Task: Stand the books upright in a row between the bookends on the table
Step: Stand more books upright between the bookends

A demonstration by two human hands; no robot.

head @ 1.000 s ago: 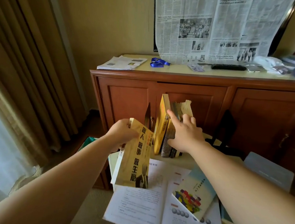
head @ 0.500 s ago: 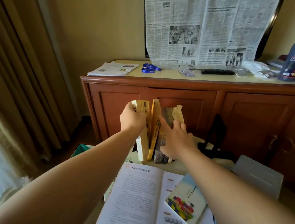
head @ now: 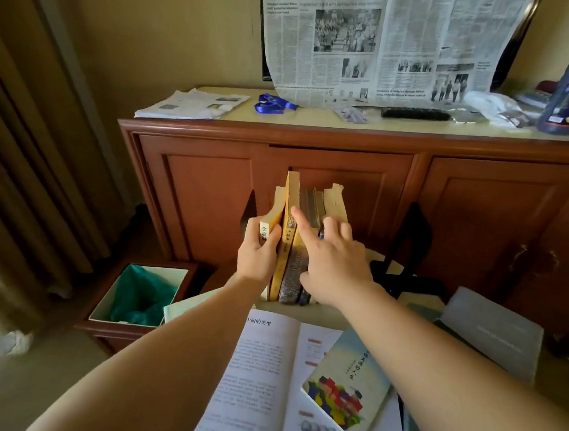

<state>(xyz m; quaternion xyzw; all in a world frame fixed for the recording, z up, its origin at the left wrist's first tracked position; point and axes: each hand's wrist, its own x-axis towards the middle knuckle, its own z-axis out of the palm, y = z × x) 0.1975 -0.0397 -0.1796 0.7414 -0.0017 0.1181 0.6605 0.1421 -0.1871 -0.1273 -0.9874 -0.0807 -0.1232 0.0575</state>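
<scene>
While right hand [head: 332, 264] braces the row [head: 302, 251] with straight fingers, left hand [head: 259, 252] pinches a book [head: 273, 216] in at 9 o'clock.

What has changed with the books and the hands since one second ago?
The left hand carried the pale yellow book from above the open book into the row's left end, upright, grip unchanged. The right hand stayed pressed on the standing books.

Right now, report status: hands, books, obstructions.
Left hand grips pale-spined book at row's left end. Right hand open, braces upright row. Open book and colourful paperback lie flat, unshelved.
</scene>
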